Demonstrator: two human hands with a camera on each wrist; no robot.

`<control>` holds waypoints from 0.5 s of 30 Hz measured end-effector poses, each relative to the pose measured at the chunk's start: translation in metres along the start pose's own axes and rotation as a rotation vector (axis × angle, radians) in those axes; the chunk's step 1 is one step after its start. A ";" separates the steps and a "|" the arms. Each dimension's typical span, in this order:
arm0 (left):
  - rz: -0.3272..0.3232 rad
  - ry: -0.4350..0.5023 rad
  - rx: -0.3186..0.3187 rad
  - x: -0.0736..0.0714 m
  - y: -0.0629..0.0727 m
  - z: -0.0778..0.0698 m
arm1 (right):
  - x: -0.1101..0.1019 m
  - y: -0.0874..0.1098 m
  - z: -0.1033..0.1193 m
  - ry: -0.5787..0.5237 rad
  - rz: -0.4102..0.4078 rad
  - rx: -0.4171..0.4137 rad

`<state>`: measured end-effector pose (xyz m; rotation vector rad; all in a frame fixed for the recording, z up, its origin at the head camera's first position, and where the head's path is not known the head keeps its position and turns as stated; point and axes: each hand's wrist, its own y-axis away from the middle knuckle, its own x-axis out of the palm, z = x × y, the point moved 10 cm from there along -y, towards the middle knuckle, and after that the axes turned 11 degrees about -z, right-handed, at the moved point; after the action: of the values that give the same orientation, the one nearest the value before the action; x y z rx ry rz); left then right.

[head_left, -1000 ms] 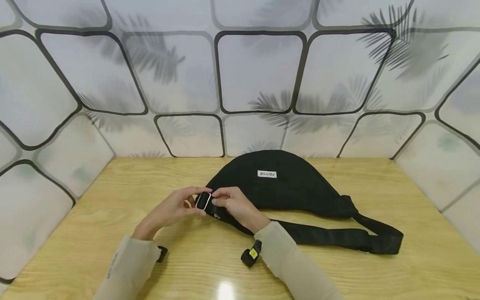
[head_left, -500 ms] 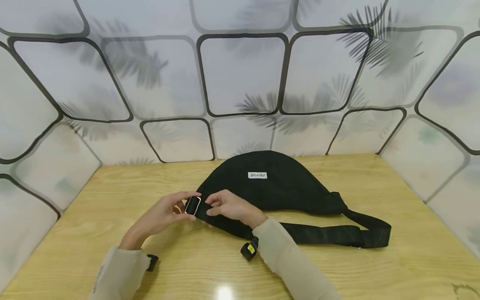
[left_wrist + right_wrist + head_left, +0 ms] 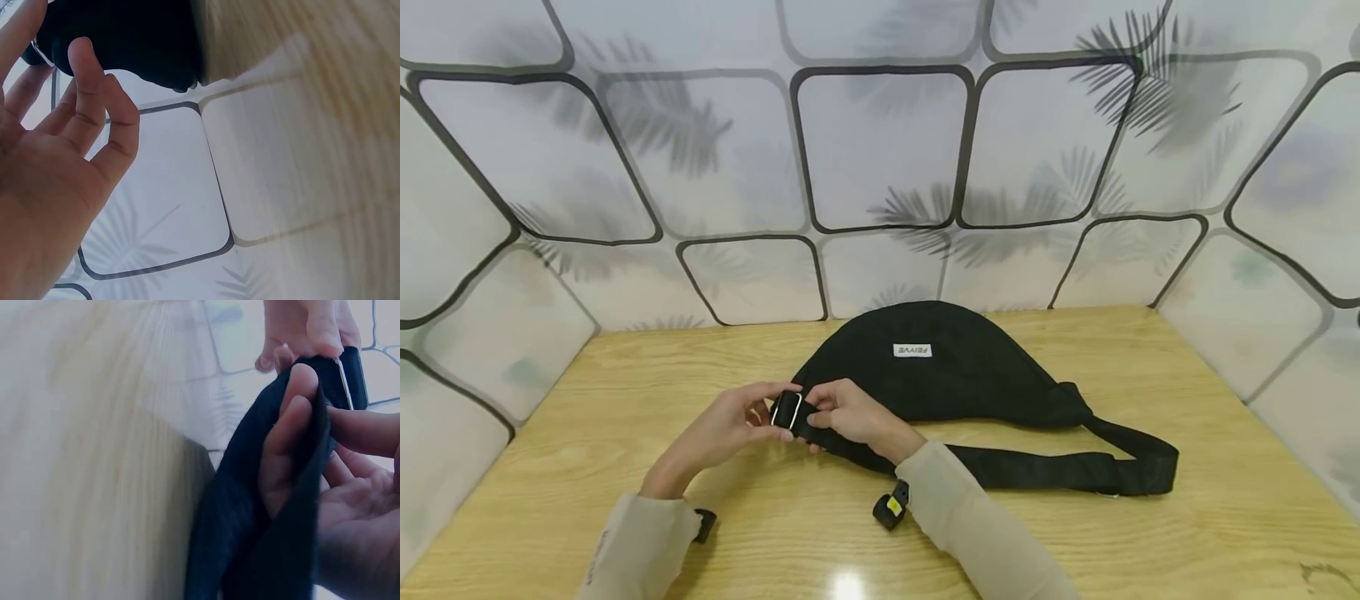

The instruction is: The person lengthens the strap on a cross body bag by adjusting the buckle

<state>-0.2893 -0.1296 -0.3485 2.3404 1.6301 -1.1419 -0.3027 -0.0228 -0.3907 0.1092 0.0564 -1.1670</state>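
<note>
A black waist bag (image 3: 970, 379) with a small white label lies on the table. At its left end, my left hand (image 3: 722, 429) pinches a silver-rimmed strap slider (image 3: 787, 411) between thumb and index finger. Just right of the slider, my right hand (image 3: 859, 417) grips the black webbing strap (image 3: 1030, 468). In the right wrist view the strap (image 3: 272, 556) passes between the right thumb and fingers, with two fingertips showing in its fold. The left wrist view shows the other left fingers (image 3: 87, 87) half bent, beside the black fabric.
The wooden table (image 3: 647, 367) meets a patterned white backdrop (image 3: 880, 150) at its back and sides. Toward the right, the strap loops round and back to the bag's right end. A black wrist mount (image 3: 889, 510) with a yellow mark sits at the right cuff.
The head view has shifted, so everything appears further left. Half a second ago the right fingertips were parted near the strap; now they pinch it close to the slider. The left hand keeps its hold.
</note>
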 end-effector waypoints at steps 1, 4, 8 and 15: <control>-0.001 0.002 0.001 0.000 0.001 0.000 | 0.001 0.000 0.000 -0.005 -0.006 -0.002; -0.002 0.016 0.038 0.001 0.002 -0.004 | 0.003 -0.001 0.000 -0.018 -0.030 0.010; -0.010 0.014 0.069 0.001 0.002 -0.007 | 0.002 -0.001 -0.001 -0.045 -0.030 0.024; -0.018 -0.022 0.042 -0.003 0.001 -0.004 | -0.002 0.000 -0.005 -0.057 0.112 0.037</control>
<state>-0.2865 -0.1308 -0.3444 2.3345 1.6388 -1.2124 -0.3035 -0.0206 -0.3950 0.1102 -0.0208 -1.0586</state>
